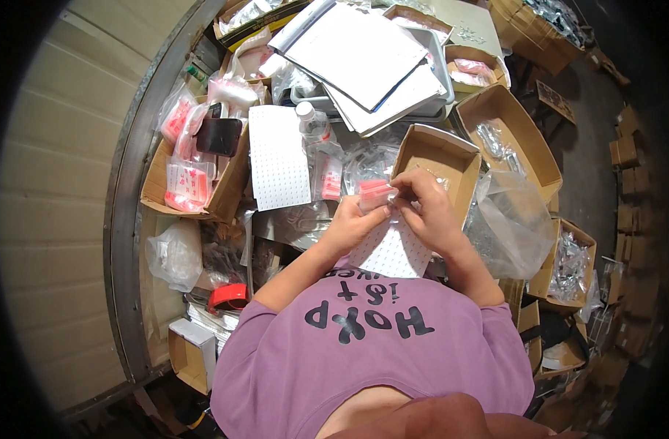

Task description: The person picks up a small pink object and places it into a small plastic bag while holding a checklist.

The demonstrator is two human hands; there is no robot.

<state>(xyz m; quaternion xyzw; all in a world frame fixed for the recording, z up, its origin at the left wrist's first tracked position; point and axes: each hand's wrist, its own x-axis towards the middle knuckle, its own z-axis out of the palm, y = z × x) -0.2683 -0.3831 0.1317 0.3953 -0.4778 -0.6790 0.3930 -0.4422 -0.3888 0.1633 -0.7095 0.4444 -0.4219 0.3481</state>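
Observation:
My left hand [352,225] is closed on a small clear zip bag [377,194] with red stripes, holding it up in front of my chest. At the bag's right edge, the bent fingers of my right hand [428,211] pinch together; what lies between their tips is too small to make out. Beneath both hands is a white label sheet [393,249] with rows of small print, its lower end against my shirt. Just left of the bag lie more red-marked clear bags [330,178]. An open cardboard box [438,152] stands right behind my right hand.
A second label sheet [279,157] and a white-capped bottle [312,121] lie left of centre. A phone [219,137] rests on a carton [228,192] of bags. Papers [360,55] cover a grey bin. A clear plastic bag [513,227] and a larger carton [511,121] are right.

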